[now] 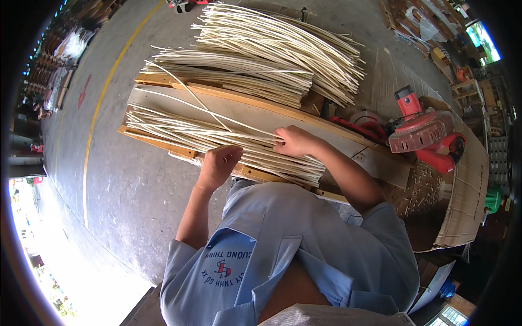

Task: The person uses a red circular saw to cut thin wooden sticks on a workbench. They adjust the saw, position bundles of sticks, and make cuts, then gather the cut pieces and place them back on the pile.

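A pile of long, pale, thin rods [179, 130], which look like rattan canes, lies lengthwise on the bench in front of me. My right hand [296, 141] is closed at the far side of this pile, its fingers pinching a single cane [198, 107] that stretches away to the left above the bench. At the near edge of the pile, my left hand [220, 163] has its fingers curled together; what they hold, if anything, is hidden. Another loose cane [190, 95] slants across from the farther bundles to the pile.
Two larger cane bundles [277, 49] lie beyond the long wood-edged bench [261, 111]. On the right stands a red power saw [424, 130], with small offcuts [418, 190] and a cardboard sheet [465, 190] around it. A yellow line [103, 92] marks the concrete floor on the left.
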